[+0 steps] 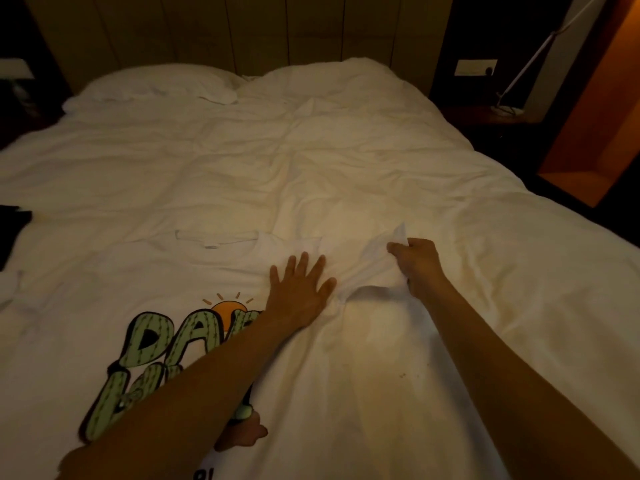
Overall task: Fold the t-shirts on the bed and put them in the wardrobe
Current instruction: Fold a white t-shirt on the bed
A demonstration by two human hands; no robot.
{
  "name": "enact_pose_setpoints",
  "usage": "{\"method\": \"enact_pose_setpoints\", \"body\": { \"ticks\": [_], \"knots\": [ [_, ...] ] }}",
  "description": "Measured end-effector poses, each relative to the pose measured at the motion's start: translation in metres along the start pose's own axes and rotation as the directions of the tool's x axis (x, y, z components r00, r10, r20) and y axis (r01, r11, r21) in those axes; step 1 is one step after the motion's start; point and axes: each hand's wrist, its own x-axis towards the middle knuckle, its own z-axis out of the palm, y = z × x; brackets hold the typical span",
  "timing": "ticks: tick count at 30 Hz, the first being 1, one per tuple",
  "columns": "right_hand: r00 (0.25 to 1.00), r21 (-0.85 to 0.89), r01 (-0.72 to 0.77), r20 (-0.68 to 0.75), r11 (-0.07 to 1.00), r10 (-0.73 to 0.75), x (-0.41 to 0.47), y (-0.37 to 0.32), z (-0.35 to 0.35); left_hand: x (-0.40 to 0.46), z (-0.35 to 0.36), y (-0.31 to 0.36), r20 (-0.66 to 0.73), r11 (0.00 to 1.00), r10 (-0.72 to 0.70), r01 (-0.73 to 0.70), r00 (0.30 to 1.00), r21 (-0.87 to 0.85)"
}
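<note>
A: Where is the t-shirt (114, 306)?

B: Spread flat on the white bed (311, 161), in the lower left and centre of the frame. Its collar (216, 237) points toward the top, and a green cactus-letter print (152, 344) with an orange sun covers the chest.

A: And the left hand (300, 296)?

B: It lies flat on the shirt just right of the print, near the shoulder, fingers straight and spread, pressing the cloth down. The forearm crosses the print from the lower left.

A: The right hand (420, 263)?

B: Right of centre, curled round a bunch of white fabric, which appears to be the shirt's sleeve (381, 254), lifted a little off the covers. A fold rises between the two hands.

A: Anything else around?

B: A pillow (156, 81) at the upper left, a dark garment (12, 233) at the left edge, and a lamp arm (530, 60) over a nightstand at the upper right.
</note>
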Motion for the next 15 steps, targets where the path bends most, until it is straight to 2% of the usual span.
{"method": "enact_pose_setpoints", "body": {
  "ticks": [2, 3, 4, 5, 6, 7, 8, 9, 10, 11, 13, 15],
  "knots": [
    [0.999, -0.004, 0.039, 0.017, 0.999, -0.039, -0.004, -0.013, 0.007, 0.005, -0.001, -0.004, 0.027, 0.999, 0.007, -0.006, 1.000, -0.040],
    [0.998, -0.009, 0.060, 0.022, 0.998, -0.059, -0.006, -0.020, 0.011, 0.007, -0.005, -0.006, 0.049, 0.994, 0.002, 0.004, 0.999, -0.107],
    [0.997, -0.013, 0.076, 0.033, 0.997, -0.076, -0.007, -0.026, 0.018, 0.008, -0.012, -0.006, 0.065, 0.968, -0.005, 0.021, 0.998, -0.250],
    [0.994, -0.022, 0.091, 0.055, 0.996, -0.089, -0.012, -0.035, 0.026, 0.007, -0.023, -0.006, 0.068, 0.857, -0.030, 0.060, 0.997, -0.511],
    [0.990, -0.031, 0.109, 0.088, 0.994, -0.106, -0.017, -0.043, 0.034, 0.005, -0.036, -0.004, 0.084, 0.600, -0.092, 0.123, 0.992, -0.790],
    [0.985, -0.037, 0.124, 0.126, 0.992, -0.118, -0.024, -0.051, 0.044, 0.004, -0.046, -0.004, 0.134, 0.269, -0.128, 0.164, 0.983, -0.949],
    [0.978, -0.039, 0.137, 0.166, 0.990, -0.129, -0.031, -0.059, 0.057, 0.001, -0.057, -0.006, 0.178, -0.023, -0.121, 0.177, 0.977, -0.984],
    [0.967, -0.033, 0.151, 0.212, 0.988, -0.141, -0.040, -0.065, 0.069, -0.004, -0.067, -0.012, 0.208, -0.233, -0.094, 0.182, 0.974, -0.955],
    [0.950, -0.017, 0.156, 0.277, 0.988, -0.145, -0.050, -0.070, 0.081, -0.009, -0.073, -0.019, 0.225, -0.370, -0.069, 0.185, 0.972, -0.911],
    [0.927, 0.007, 0.138, 0.353, 0.990, -0.131, -0.060, -0.073, 0.093, -0.015, -0.079, -0.027, 0.228, -0.449, -0.036, 0.188, 0.973, -0.873],
    [0.862, 0.037, 0.052, 0.503, 0.998, -0.063, -0.078, -0.075, 0.111, -0.027, -0.083, -0.044, 0.221, -0.541, -0.001, 0.185, 0.975, -0.820],
    [0.829, 0.061, -0.024, 0.559, 0.998, -0.014, -0.089, -0.071, 0.123, -0.038, -0.082, -0.058, 0.216, -0.566, -0.035, 0.159, 0.976, -0.809]
  ]
}}
